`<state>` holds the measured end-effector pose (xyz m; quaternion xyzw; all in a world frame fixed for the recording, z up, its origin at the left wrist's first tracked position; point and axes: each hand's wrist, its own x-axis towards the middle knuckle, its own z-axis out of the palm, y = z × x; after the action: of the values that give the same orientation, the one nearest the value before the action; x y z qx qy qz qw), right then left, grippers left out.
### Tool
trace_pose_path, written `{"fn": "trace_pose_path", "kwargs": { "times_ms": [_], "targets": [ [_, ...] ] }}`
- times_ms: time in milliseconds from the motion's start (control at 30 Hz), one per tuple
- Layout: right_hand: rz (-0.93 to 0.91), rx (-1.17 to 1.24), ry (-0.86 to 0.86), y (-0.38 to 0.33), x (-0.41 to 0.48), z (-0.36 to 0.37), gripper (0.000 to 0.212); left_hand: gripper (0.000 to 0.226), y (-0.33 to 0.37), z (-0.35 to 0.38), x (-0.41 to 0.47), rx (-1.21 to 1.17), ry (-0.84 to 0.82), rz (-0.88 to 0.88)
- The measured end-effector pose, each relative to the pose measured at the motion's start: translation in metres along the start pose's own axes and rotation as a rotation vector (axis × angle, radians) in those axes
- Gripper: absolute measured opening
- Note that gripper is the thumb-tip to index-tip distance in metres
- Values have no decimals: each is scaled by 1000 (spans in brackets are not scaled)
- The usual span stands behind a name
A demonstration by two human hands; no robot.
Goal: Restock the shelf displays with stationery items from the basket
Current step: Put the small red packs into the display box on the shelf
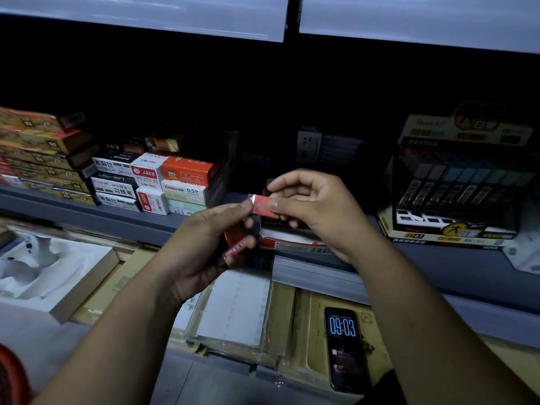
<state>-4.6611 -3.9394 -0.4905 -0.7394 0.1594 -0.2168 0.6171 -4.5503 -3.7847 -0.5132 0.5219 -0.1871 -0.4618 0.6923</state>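
Small red packet [262, 204]: centre of frame, pinched at its right end between thumb and forefinger of the right hand [317, 206], whose other fingers are curled.
Left hand [198, 249]: just below and left, thumb tip touching the packet's left end, fingers curled round a further red pack [236, 244].
Grey shelf [140, 226]: dim, behind the hands.
Stacked boxes [152, 182]: left of centre, on the shelf.
Display box [455, 182]: right, on the shelf.
Phone [344, 346]: lower right of centre, face up, reading 09:03.
Red basket [8, 375]: lower left corner, partly seen.
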Motion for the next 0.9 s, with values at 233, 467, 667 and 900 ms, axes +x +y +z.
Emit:
{"fn": "trace_pose_path", "kwargs": {
  "times_ms": [233,467,667,900],
  "targets": [
    [180,-169,95,4,1,-7,24,27,5,-1,-2,-265,145,-43],
    [155,-478,-81,13,3,-4,18,30,8,2,-1,-513,66,-1],
    [158,-625,-86,14,4,-5,4,35,8,1,-4,-482,38,-16],
    [223,-403,10,15,5,-8,12,38,5,-1,-2,-451,105,19]
  ]
}}
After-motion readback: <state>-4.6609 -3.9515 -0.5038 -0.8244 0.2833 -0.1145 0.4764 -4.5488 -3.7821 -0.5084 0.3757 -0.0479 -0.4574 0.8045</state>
